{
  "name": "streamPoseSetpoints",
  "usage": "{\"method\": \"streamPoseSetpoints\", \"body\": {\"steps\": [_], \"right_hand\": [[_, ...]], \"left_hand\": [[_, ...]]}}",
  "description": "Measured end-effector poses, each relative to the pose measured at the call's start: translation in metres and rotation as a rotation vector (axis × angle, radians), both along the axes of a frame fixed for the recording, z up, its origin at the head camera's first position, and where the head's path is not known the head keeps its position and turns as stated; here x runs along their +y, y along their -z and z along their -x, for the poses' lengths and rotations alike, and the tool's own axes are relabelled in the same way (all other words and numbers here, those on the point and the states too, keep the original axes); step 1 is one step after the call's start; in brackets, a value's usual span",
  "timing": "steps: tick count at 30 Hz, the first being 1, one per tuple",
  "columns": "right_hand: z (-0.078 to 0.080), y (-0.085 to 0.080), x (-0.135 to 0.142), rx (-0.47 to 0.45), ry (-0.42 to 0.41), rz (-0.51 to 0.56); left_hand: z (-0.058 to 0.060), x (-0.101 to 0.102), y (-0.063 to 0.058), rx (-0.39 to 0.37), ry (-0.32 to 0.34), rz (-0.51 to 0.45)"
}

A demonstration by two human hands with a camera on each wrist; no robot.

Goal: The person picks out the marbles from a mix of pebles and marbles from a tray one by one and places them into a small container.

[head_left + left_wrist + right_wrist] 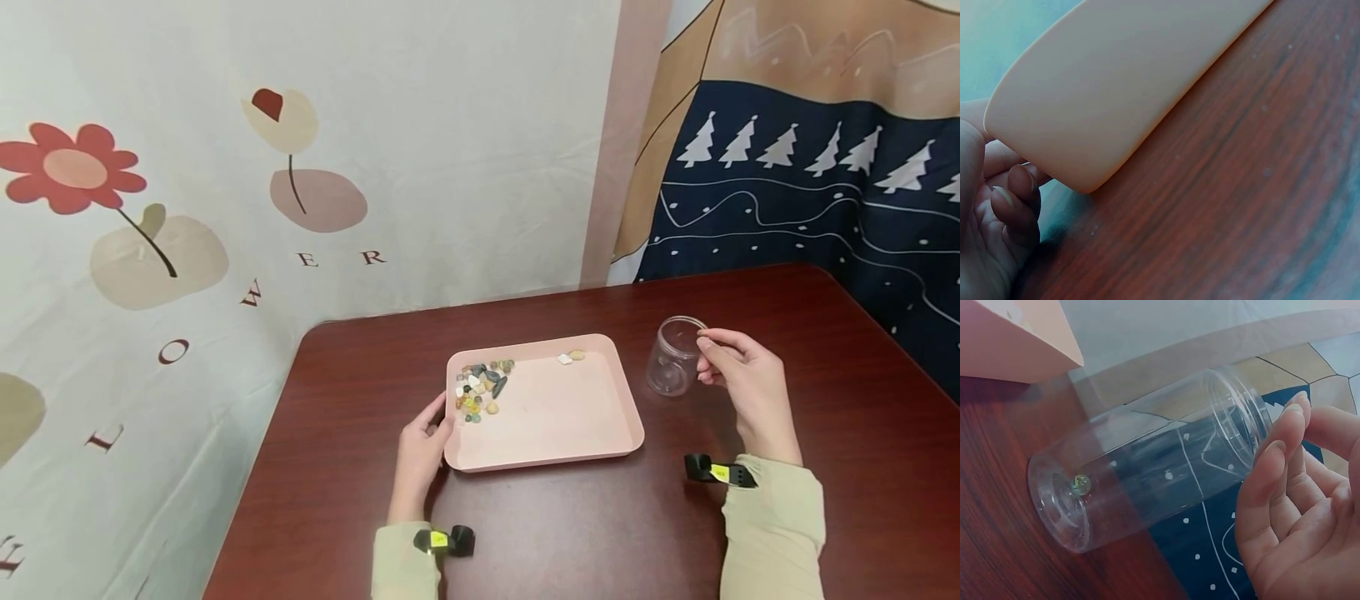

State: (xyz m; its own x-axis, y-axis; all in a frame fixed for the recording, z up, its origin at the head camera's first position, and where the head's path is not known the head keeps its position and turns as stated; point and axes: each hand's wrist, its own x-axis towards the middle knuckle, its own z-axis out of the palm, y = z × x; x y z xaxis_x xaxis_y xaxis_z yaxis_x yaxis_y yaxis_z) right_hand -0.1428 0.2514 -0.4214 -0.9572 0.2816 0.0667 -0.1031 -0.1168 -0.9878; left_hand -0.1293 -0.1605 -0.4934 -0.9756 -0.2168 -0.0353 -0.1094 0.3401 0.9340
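My left hand grips the left edge of a pink tray. In the left wrist view, the fingers curl at the tray's corner. Small stones and glass beads lie heaped along the tray's left side. A clear jar stands upright to the right of the tray, its mouth uncovered. One yellow-green glass marble rests at the jar's bottom. My right hand is at the jar's rim, fingertips drawn together; whether they touch the rim or pinch something small is hidden.
A white stone and a tan stone lie by the tray's far edge. Beneath everything is a dark red-brown wooden table. Behind it hang a pale flower-print cloth and a dark blue cloth with white trees.
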Motion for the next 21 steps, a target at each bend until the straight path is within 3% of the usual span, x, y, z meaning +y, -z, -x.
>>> {"method": "streamPoseSetpoints", "body": {"steps": [6, 10, 13, 14, 21], "right_hand": [[0.005, 0.008, 0.003, 0.005, -0.029, -0.031], [0.016, 0.028, 0.013, 0.002, -0.032, -0.018], [0.019, 0.036, 0.018, -0.026, -0.027, -0.089], [0.02, 0.037, 0.018, -0.03, -0.019, -0.062], [0.002, 0.005, 0.001, -0.046, -0.004, -0.071]], "left_hand": [[-0.001, -0.001, 0.0, -0.004, -0.007, 0.008], [-0.001, -0.001, 0.0, 0.003, -0.004, 0.006], [-0.001, -0.001, 0.0, 0.006, 0.004, 0.01], [-0.001, -0.001, 0.0, 0.008, 0.004, 0.011], [-0.001, -0.001, 0.0, 0.004, 0.009, 0.013]]}}
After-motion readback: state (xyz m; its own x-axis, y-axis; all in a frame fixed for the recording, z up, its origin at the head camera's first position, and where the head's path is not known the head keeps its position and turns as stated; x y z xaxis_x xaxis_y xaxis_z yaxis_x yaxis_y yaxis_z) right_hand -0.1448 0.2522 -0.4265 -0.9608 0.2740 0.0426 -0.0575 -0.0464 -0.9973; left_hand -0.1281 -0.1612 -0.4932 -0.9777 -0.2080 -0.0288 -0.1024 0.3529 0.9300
